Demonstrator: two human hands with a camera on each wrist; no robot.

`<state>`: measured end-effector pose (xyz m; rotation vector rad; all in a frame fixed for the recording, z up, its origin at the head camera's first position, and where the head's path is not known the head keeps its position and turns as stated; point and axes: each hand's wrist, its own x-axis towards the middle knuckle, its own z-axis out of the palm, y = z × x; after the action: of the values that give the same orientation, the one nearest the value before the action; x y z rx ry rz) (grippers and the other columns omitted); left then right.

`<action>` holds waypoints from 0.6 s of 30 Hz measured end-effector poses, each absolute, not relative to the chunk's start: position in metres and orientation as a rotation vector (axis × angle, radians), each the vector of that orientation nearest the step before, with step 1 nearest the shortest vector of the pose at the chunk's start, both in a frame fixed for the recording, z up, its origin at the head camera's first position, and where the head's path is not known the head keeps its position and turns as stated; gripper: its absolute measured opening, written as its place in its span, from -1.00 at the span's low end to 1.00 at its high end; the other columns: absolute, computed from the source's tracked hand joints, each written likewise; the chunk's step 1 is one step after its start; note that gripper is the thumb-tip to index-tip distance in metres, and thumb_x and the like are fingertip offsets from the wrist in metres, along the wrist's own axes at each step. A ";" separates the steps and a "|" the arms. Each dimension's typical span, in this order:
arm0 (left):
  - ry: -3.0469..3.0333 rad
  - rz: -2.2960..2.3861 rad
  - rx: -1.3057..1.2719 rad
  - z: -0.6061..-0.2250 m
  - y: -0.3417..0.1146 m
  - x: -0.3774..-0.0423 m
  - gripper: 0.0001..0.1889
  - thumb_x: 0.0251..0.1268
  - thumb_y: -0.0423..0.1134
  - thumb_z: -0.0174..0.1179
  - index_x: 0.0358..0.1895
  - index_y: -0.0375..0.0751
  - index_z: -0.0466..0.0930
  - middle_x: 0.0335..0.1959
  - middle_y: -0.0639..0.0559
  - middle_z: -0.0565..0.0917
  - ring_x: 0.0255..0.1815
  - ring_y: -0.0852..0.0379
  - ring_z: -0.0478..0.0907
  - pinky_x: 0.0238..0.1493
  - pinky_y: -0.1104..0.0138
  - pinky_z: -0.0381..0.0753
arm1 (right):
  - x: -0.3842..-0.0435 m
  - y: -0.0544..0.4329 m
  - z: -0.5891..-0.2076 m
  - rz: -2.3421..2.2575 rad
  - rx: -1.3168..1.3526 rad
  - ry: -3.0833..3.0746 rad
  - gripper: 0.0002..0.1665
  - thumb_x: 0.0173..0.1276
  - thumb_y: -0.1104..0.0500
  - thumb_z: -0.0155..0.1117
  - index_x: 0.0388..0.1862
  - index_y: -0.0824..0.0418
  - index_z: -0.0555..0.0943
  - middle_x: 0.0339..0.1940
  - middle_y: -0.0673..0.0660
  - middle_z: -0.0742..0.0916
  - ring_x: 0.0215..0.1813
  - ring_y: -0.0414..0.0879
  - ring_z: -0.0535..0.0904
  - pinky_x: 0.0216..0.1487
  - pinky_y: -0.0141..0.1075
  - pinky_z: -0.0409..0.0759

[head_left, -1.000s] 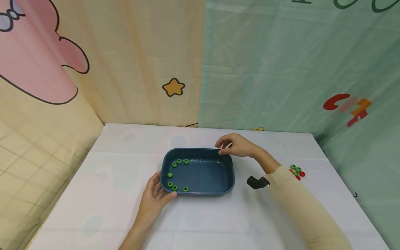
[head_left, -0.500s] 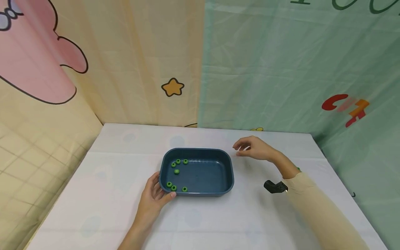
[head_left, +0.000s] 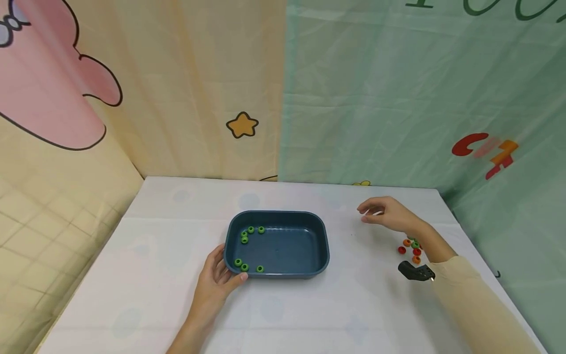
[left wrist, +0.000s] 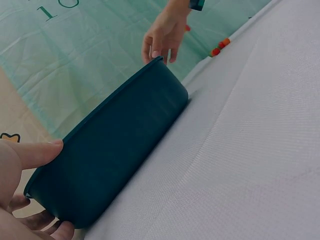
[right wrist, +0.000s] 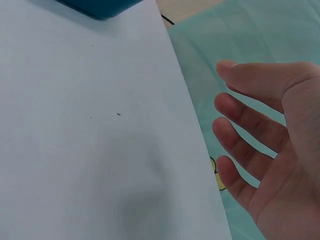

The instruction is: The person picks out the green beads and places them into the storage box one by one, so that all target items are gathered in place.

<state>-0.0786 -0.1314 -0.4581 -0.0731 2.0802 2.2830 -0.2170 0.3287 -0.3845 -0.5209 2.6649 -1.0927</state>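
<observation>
My left hand [head_left: 212,282] grips the near left corner of a dark blue plastic tray [head_left: 283,253], thumb at the rim and fingers along its side. The left wrist view shows that thumb [left wrist: 42,154] against the tray's outer wall. Several green beads [head_left: 244,240] with holes lie in the tray's left half. To the right of the tray, my right hand [head_left: 386,212] hovers over the table with loosely bent fingers. In the right wrist view its palm [right wrist: 285,195] shows nothing in it. Several red, orange and green beads [head_left: 417,251] lie on the table by the right forearm, which partly hides them.
A white cloth covers the table [head_left: 283,314]. Printed curtains [head_left: 376,98] hang right behind its far edge and along the sides. A black wrist camera [head_left: 413,271] sticks out from the right sleeve, close to the loose beads.
My right hand has moved right, from the tray's far right corner toward the loose beads. One green bead in the tray has rolled up against another. The left hand keeps its grip.
</observation>
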 end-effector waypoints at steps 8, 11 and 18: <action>2.091 2.278 -0.063 -0.459 -0.132 -0.078 -0.03 0.21 -0.51 0.46 0.61 -0.19 0.05 0.58 -0.18 0.18 0.54 -0.16 0.23 0.31 0.52 0.44 | -0.203 0.362 -0.387 -1.056 -0.376 2.737 -0.59 0.50 0.15 0.38 0.20 0.36 0.64 0.14 0.29 0.70 0.11 0.10 0.61 0.07 -0.15 0.66; 2.097 2.278 -0.058 -0.459 -0.132 -0.078 -0.02 0.21 -0.51 0.46 0.61 -0.19 0.05 0.58 -0.19 0.18 0.54 -0.17 0.23 0.30 0.52 0.45 | -0.199 0.375 -0.390 -1.051 -0.338 2.760 -0.57 0.51 0.13 0.37 0.21 0.37 0.64 0.15 0.29 0.70 0.12 0.13 0.61 0.06 -0.19 0.66; 2.089 2.277 -0.060 -0.459 -0.132 -0.078 -0.03 0.22 -0.50 0.45 0.62 -0.19 0.05 0.58 -0.18 0.17 0.54 -0.16 0.23 0.31 0.51 0.45 | -0.188 0.407 -0.399 -1.044 -0.201 2.799 -0.50 0.52 0.04 0.36 0.24 0.37 0.62 0.12 0.28 0.71 0.13 0.19 0.60 -0.05 -0.37 0.68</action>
<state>-0.0783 -0.1316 -0.4585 -0.0595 2.0889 2.2771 -0.1885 0.4075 -0.3993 -0.2009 2.7987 -1.0438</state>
